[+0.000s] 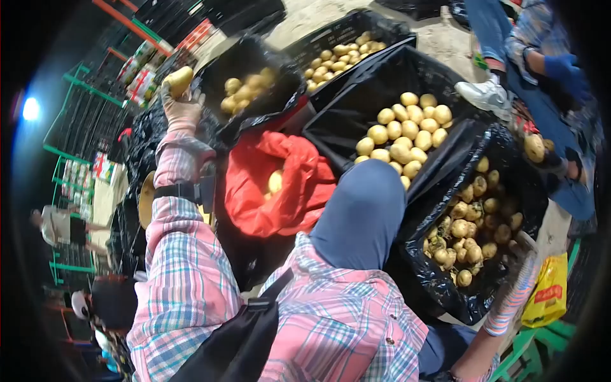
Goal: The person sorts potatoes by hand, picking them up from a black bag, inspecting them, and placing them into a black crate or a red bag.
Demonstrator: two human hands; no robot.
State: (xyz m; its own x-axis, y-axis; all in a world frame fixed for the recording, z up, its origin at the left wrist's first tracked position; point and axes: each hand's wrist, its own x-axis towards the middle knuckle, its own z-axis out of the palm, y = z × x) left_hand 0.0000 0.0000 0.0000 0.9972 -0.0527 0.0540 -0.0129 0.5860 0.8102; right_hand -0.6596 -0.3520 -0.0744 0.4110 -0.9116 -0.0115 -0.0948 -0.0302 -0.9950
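Note:
My left hand (182,109), in a pale glove, reaches to the upper left with its fingers closed around a potato (179,81). Beside it stands a black-lined crate (219,67) with several potatoes. At the lower right is my right hand (520,270) in a striped glove, by the rim of another black-lined crate (439,296). Rougher potatoes (470,239), some with stems or roots, lie inside that one. The fingers of my right hand are dim and partly hidden, so their grip does not show.
Ahead are a large lined crate (340,124) of clean potatoes and a further potato crate (299,48). A red bag (251,197) holds a potato near my knee. Another person's blue-gloved hand (566,75) is at upper right. A yellow bag (548,290) lies by a green stool (534,356).

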